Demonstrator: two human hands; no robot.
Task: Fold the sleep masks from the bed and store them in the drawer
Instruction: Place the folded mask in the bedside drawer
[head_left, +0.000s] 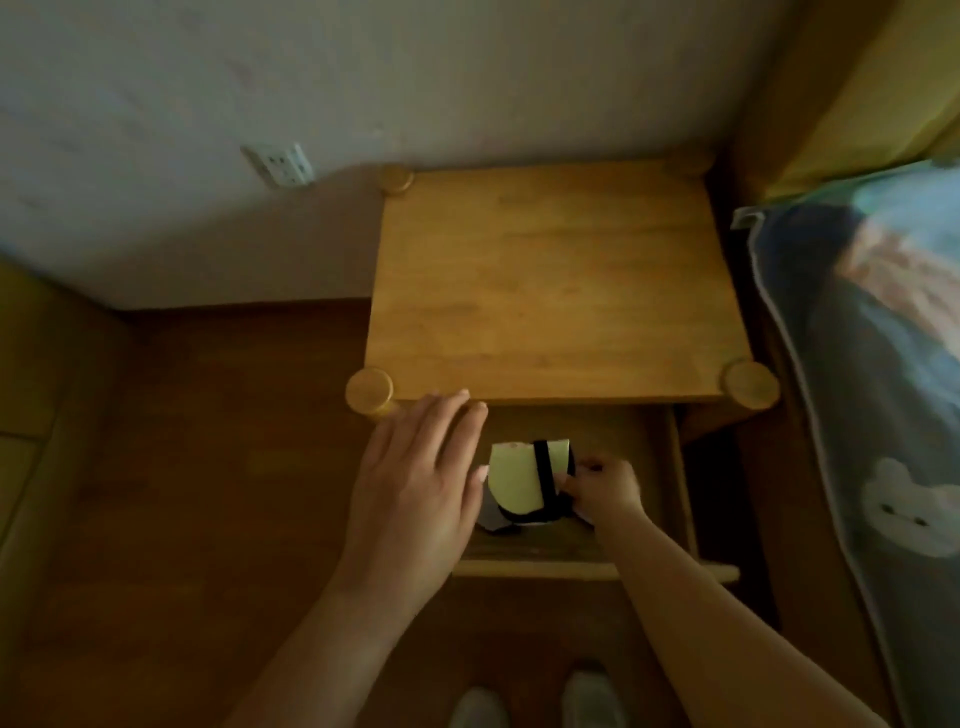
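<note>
A folded pale yellow sleep mask (514, 475) with a black strap around it is inside the open drawer (540, 567) of the wooden nightstand (550, 291). My right hand (605, 488) grips the mask's right side, down in the drawer. My left hand (415, 478) hovers flat over the drawer's left edge, fingers spread, its thumb near the mask. Something dark and white lies under the mask; I cannot tell what it is.
The bed (883, 395) with a blue patterned cover runs along the right. A wall socket (278, 163) sits on the white wall behind the nightstand. Wooden floor lies to the left. My two shoes (535, 701) show at the bottom.
</note>
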